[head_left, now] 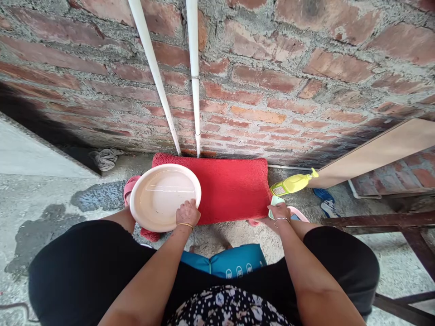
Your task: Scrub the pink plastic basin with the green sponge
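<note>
Bright red is blazing across the cloth in the middle, and the basin at left is glowing pale peach! On the far side, the brick wall is mixing rusty reds with grey, while two pipes are striping it white. Over right, the pump bottle is shouting yellow; nearest, the blouse is sporting white-and-grey florals on black, and the bag is flashing white markings on teal.

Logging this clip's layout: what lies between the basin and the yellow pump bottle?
The head view shows the red cloth lying between the basin and the yellow pump bottle.
</note>
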Action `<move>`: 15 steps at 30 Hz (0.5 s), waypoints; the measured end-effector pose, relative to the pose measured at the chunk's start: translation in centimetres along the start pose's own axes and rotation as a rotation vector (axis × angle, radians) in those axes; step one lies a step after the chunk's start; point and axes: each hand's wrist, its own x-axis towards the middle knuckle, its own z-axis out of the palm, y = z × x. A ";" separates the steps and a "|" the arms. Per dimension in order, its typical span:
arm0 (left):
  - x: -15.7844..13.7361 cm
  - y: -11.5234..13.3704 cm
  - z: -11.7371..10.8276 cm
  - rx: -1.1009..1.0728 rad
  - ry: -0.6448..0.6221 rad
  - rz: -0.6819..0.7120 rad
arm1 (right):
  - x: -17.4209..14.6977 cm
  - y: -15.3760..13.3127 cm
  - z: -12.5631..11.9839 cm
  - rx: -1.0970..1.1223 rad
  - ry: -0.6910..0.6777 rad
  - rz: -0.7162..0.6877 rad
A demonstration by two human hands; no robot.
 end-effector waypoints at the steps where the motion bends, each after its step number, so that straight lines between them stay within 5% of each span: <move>1: 0.0 0.0 0.0 0.004 -0.003 -0.003 | -0.1 -0.4 0.2 0.033 -0.004 0.022; 8: -0.1 0.1 -0.1 0.015 0.010 0.001 | -1.0 -3.6 2.3 0.082 -0.112 -0.105; 15: 0.0 0.2 -0.1 0.018 -0.005 -0.015 | 1.0 -1.0 0.2 0.103 0.001 0.128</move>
